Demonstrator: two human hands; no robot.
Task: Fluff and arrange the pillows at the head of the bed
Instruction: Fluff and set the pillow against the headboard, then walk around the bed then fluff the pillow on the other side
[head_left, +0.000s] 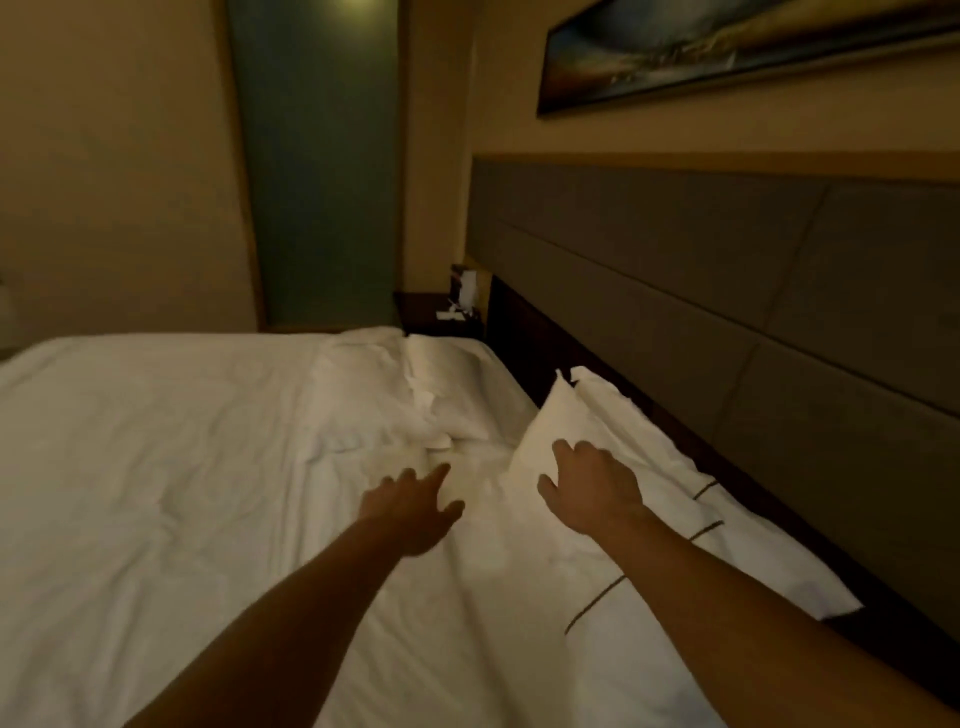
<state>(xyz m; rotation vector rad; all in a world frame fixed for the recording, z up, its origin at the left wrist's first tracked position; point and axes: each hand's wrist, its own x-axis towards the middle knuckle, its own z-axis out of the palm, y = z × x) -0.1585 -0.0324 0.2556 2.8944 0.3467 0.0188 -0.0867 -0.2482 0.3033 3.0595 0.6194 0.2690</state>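
Note:
A white pillow (623, 426) with thin dark stripes lies along the headboard side of the bed, its far end lifted. My right hand (592, 488) rests flat on its near face with fingers spread, gripping nothing. Farther along the head of the bed lies a second white pillow (457, 379), flat and rumpled. Over the crumpled white sheet between the two pillows, my left hand (415, 509) reaches forward, open and empty.
The white bed (156, 467) stretches to the left. A grey padded headboard (727, 291) runs along the right, with a framed picture (753, 47) above it. A dark nightstand (441, 312) with small items stands beyond the far pillow.

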